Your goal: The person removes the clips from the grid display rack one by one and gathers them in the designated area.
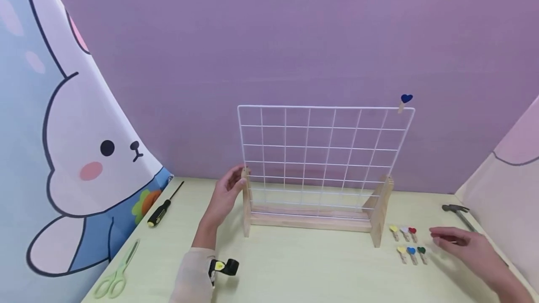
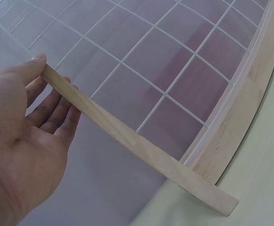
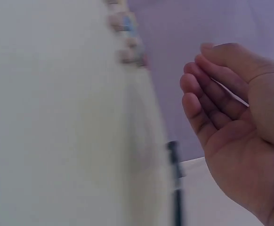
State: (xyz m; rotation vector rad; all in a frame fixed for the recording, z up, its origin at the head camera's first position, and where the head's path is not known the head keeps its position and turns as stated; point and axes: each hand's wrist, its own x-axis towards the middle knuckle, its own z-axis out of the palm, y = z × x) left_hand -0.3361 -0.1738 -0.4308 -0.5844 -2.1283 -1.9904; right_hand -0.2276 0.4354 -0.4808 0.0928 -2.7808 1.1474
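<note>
A white wire grid panel (image 1: 322, 146) stands in a wooden base (image 1: 311, 221) with an upright at each end. My left hand (image 1: 225, 195) holds the top of the left wooden upright (image 1: 246, 207) between thumb and fingers; the left wrist view shows this grip on the wooden strip (image 2: 141, 146) up close. A dark blue heart clip (image 1: 406, 99) sits on the grid's top wire near the right corner. Two rows of small wooden heart clips (image 1: 411, 251) lie right of the base. Beside them hovers my right hand (image 1: 467, 249), fingers loosely bent, holding nothing.
Behind the right hand lies a hammer (image 1: 456, 209), partly hidden by it. On the left side of the table are a black and yellow screwdriver (image 1: 160, 213) and pale green scissors (image 1: 115, 277). A purple backdrop (image 1: 294, 36) rises behind the grid.
</note>
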